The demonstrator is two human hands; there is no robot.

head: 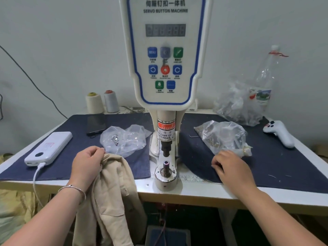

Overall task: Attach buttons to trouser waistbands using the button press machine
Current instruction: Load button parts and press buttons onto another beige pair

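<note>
The white servo button machine (166,50) stands at the table's middle, its black upper punch (166,150) above the lower die post (166,165). My left hand (87,164) grips the top edge of beige trousers (113,192), which hang over the table's front edge left of the die. My right hand (230,167) rests with curled fingers on the dark cloth, just below a clear bag of small parts (223,137); whether it pinches anything I cannot tell. A second clear bag with shiny buttons (124,139) lies left of the machine.
A white power bank (49,148) with cable lies at the left, a dark phone (96,124) behind it, two thread cones (102,102) at the back. A white controller (279,133), plastic bottle (264,75) and another bag (236,103) sit at the right. A pedal (167,235) lies below.
</note>
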